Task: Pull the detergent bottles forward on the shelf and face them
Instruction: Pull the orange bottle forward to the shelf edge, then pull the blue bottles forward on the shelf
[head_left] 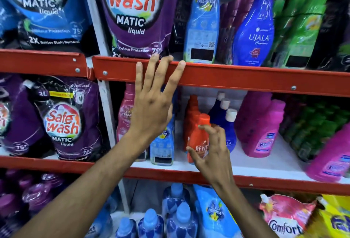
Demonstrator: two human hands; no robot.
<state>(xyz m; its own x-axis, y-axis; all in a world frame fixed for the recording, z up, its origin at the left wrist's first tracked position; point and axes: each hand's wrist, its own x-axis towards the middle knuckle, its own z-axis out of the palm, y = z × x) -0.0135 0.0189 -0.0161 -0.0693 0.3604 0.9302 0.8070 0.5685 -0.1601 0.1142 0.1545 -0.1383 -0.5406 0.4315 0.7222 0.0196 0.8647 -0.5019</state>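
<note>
The left hand [151, 108] lies flat, fingers straight, on the smooth red metal shelf edge [246, 78]. The right hand [210, 148] curls round a shiny orange plastic bottle [197, 138] standing on the white middle shelf [274, 162].

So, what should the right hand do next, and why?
Probably draw the orange bottle toward the front edge with the right hand: its fingers curl around the bottle, white shelf shows in front, and the left hand rests on the upper rail.

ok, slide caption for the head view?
Left hand rests on the red shelf rail; right hand curls around an orange bottle.
</note>
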